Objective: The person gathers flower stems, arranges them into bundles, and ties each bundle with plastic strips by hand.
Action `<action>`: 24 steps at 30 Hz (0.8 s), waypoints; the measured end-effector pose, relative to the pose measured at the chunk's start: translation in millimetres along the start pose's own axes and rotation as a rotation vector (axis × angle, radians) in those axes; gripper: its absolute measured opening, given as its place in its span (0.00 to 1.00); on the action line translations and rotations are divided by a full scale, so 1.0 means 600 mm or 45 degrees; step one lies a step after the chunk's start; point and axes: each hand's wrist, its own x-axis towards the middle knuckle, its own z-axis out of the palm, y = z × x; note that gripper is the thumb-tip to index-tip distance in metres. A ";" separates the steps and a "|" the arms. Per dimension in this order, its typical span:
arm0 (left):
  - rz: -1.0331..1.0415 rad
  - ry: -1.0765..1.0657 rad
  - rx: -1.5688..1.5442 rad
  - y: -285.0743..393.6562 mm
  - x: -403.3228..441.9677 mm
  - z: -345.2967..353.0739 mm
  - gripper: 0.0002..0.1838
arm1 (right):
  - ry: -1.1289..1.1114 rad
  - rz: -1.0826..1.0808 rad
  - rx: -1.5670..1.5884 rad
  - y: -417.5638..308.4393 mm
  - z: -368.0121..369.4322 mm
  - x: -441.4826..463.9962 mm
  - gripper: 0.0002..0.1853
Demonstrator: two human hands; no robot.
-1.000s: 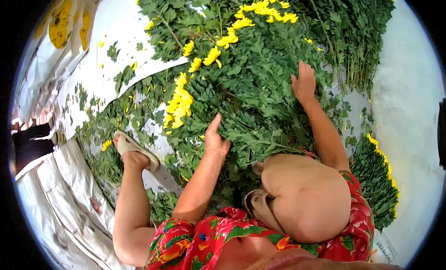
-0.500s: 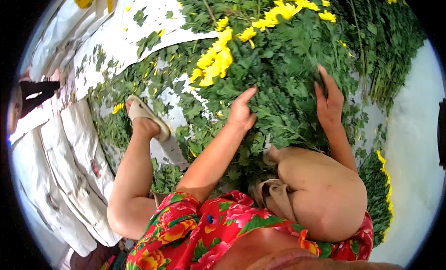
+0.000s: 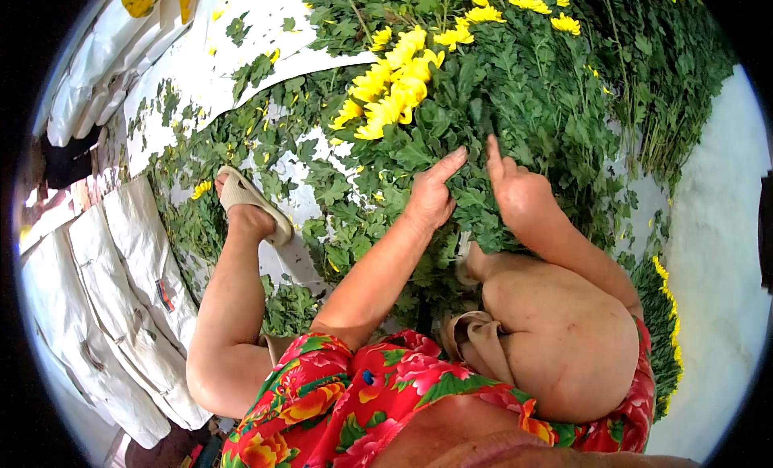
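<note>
Yellow chrysanthemums (image 3: 394, 90) lie in a leafy bunch in front of me, their heads at the upper left of it. My left hand (image 3: 432, 194) is closed around the lower part of this bunch, thumb pointing up and right; leaves hide most of its fingers. Close beside it on the right, my right hand (image 3: 519, 190) has its index finger stretched forward and the other fingers curled. Dark, blurred leaves of a chrysanthemum stem (image 3: 481, 114) run up from its fingertips, and the grip itself is partly hidden.
More long-stemmed chrysanthemums (image 3: 668, 90) are heaped at the upper right, and another bunch (image 3: 656, 339) lies beside my right knee. Loose leaves and petals litter the white sheet (image 3: 302, 33). My sandalled foot (image 3: 241, 198) rests at left, near folded whitish wraps (image 3: 105, 307).
My right hand has moved left, close to my left hand, and its fingers have curled in. The flower heads of the held bunch have shifted up and right.
</note>
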 end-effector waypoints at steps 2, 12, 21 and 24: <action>0.016 0.159 0.227 -0.002 -0.007 0.008 0.25 | 0.057 -0.046 -0.028 -0.009 0.014 0.005 0.39; 0.145 0.328 0.084 0.013 0.023 -0.028 0.22 | 0.045 0.190 1.078 0.132 0.029 0.043 0.25; 0.109 0.314 0.096 0.010 0.029 -0.038 0.24 | 0.571 1.573 0.176 0.394 0.255 -0.011 0.45; 0.094 0.336 0.094 0.006 0.037 -0.046 0.25 | 0.093 1.509 0.739 0.499 0.393 -0.043 0.37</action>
